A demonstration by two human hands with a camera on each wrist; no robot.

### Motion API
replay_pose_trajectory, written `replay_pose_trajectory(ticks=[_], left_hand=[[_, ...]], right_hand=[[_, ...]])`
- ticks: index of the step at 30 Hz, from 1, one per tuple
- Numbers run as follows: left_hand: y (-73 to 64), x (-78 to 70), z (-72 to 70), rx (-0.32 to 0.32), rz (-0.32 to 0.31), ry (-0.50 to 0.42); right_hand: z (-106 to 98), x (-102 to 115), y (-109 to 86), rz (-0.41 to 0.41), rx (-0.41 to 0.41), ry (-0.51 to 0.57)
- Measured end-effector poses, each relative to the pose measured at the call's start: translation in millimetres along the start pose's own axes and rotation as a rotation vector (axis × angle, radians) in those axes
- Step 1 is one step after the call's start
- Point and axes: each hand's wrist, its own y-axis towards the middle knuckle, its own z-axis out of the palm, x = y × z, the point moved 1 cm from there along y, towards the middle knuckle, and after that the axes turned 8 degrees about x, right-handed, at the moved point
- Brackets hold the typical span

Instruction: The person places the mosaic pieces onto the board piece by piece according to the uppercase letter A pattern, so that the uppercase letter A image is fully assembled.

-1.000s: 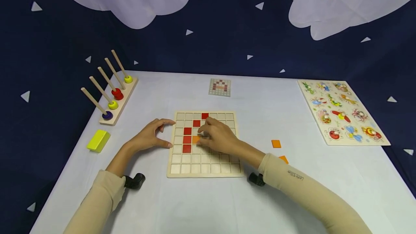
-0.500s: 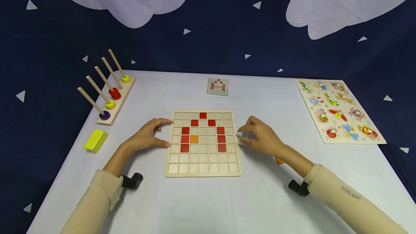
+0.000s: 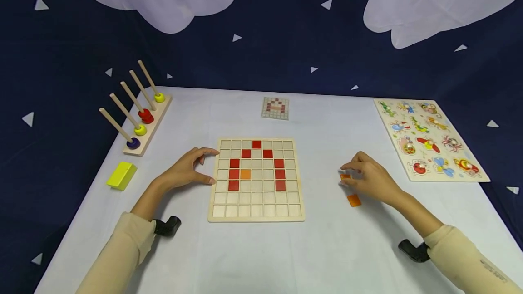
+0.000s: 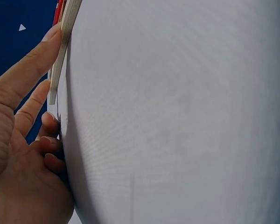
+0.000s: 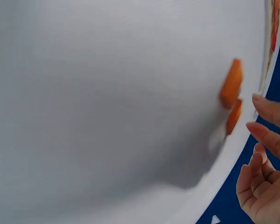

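Observation:
A wooden grid board (image 3: 256, 198) lies in the middle of the table in the head view. Red square tiles (image 3: 234, 174) form an arch in its cells, and one orange tile (image 3: 245, 174) sits inside the arch. My left hand (image 3: 185, 168) touches the board's left edge with thumb and index finger spread; the left wrist view shows its other fingers bent. To the right of the board, my right hand (image 3: 369, 178) hovers over a loose orange tile (image 3: 345, 177), thumb and fingertips apart around it. A second loose orange tile (image 3: 354, 200) lies just in front.
A small pattern card (image 3: 275, 108) lies behind the board. At the left stand a peg stand (image 3: 153, 124) with coloured beads and a yellow block (image 3: 121, 176). An insect puzzle board (image 3: 433, 142) occupies the right side. A dark cloth hangs behind the table.
My right hand has left the board and moved right to the loose orange tiles, uncovering the red tiles on the board's right half. My left hand has stayed at the board's edge.

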Motion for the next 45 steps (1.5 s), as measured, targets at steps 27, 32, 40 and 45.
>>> replay_pose_trajectory(ticks=[27, 32, 40, 45], left_hand=[[2.2, 1.5, -0.7, 0.009, 0.009, -0.002], [-0.1, -0.1, -2.3, 0.009, 0.002, -0.006], [0.3, -1.0, -3.9, 0.002, 0.011, -0.002], [0.8, -0.2, -2.2, -0.001, 0.006, -0.009]], right_hand=[[31, 18, 19.2, -0.133, -0.083, -0.08], [37, 39, 33.8, -0.169, -0.09, -0.061], [48, 76, 55.6, -0.258, -0.081, -0.008], [52, 94, 64.6, -0.297, -0.065, -0.002]])
